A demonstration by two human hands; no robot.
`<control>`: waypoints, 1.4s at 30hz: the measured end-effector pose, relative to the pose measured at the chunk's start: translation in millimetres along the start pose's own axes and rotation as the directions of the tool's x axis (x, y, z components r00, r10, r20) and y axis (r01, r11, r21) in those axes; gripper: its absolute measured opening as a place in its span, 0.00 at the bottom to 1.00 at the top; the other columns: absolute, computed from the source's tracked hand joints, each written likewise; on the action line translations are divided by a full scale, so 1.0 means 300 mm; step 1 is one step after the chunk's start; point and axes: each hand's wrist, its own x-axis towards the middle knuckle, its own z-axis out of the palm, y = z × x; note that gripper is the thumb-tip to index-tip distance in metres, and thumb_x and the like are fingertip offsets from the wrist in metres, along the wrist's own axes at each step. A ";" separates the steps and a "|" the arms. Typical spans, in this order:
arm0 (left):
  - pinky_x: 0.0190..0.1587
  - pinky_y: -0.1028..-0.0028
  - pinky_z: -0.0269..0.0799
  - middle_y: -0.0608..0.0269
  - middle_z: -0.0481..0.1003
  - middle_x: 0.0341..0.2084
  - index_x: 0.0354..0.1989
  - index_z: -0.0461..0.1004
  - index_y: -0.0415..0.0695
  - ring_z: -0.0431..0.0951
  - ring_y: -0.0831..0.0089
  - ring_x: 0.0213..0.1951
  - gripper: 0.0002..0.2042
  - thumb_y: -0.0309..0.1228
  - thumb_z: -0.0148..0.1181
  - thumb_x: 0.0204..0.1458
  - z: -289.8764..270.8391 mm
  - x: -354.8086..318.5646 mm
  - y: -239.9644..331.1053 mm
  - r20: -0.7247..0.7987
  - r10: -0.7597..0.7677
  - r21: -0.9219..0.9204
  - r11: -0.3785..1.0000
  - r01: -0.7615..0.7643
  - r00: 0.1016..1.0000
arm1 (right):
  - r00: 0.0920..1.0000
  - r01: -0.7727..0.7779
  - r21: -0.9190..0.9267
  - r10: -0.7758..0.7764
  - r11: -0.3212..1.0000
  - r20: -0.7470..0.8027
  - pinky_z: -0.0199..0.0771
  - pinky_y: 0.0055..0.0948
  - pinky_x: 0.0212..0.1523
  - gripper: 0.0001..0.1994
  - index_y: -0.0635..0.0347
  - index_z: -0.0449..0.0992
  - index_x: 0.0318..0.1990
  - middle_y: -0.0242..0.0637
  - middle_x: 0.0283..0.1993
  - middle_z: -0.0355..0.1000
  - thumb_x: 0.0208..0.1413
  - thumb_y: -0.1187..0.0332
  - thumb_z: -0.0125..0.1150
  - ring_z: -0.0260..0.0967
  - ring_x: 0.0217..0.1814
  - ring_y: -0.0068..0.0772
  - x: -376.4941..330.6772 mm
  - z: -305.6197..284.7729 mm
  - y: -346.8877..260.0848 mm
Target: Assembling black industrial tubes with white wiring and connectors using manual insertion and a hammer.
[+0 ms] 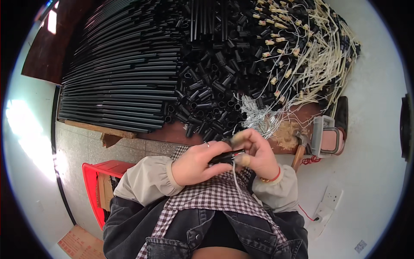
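Note:
My left hand is closed around a short black tube-like part in front of my lap. A pale wire hangs from the part's right end, where a small touch of red shows. Close to that end is my right hand, its thumb and forefinger curled towards the part with a gap between their tips. Both of those tips look wrapped in tan tape. Motion smears the forefinger, so whether this hand grips anything is unclear.
Beyond my hands, a table bears long black tubes, short black tube fittings, silvery pins and wires with cream connectors. A hammer lies beside a grey bin at right. A red crate stands left.

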 end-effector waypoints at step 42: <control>0.25 0.76 0.67 0.60 0.77 0.25 0.40 0.75 0.37 0.71 0.69 0.19 0.12 0.26 0.62 0.45 0.008 -0.098 -0.091 -0.037 -0.150 -0.027 0.988 0.149 0.988 | 0.829 -0.043 -0.617 -0.317 0.786 -0.461 0.62 0.16 0.31 0.13 0.62 0.70 0.42 0.29 0.31 0.66 0.46 0.78 0.57 0.59 0.28 0.19 0.182 -0.154 0.148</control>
